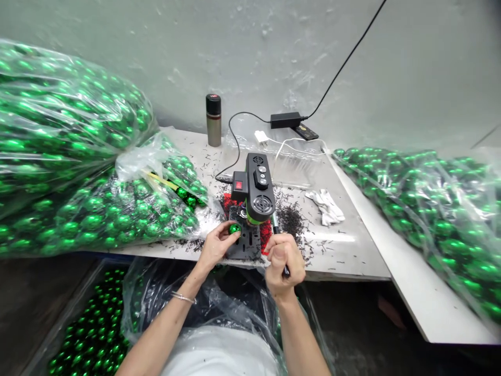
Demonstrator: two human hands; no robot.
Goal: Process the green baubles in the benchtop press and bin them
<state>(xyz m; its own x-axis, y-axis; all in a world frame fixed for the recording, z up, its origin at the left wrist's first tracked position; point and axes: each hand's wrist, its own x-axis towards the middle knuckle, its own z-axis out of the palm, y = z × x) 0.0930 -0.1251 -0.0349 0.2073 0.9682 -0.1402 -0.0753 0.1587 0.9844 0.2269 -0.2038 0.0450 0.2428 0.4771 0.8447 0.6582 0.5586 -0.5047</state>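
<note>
Left hand (216, 244) pinches green ball (235, 228); black machine (260, 190) just beyond and right of that pinch. Right hand (285, 261) clenched round black handle (286, 272). Step in hand, judged: positioning ball at machine. Next move likely calls for steady pinch, controlled handle stroke.

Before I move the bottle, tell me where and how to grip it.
Wrap the bottle around its body, below the black cap, probably from the near side: it stands upright, its body looks slim and straight, and the wall rises behind it.
</note>
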